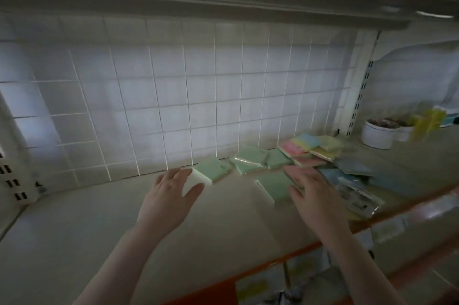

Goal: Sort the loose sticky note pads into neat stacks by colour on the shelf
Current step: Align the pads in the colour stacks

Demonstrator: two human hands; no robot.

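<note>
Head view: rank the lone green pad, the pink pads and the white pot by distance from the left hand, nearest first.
1. Lone green pad: right at the fingertips of the left hand, by the tiled wall.
2. Pink pads: farther right, in the mixed pile past the other green pads.
3. White pot: farthest, at the shelf's right end.

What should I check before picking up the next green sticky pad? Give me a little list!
1. Left hand free: ok, fingers spread, holding nothing.
2. Right hand free: ok, it looks open, above the pads.
3. A green pad within reach: ok, the leftmost green pad lies by the left fingertips.
4. Greens already in one neat stack: not ok, the other green pads lie scattered and overlapping.
5. Colours kept apart: not ok, the pink and yellow pads sit jumbled beside the blue pads.
6. Room for a stack: ok, bare shelf on the left.
</note>
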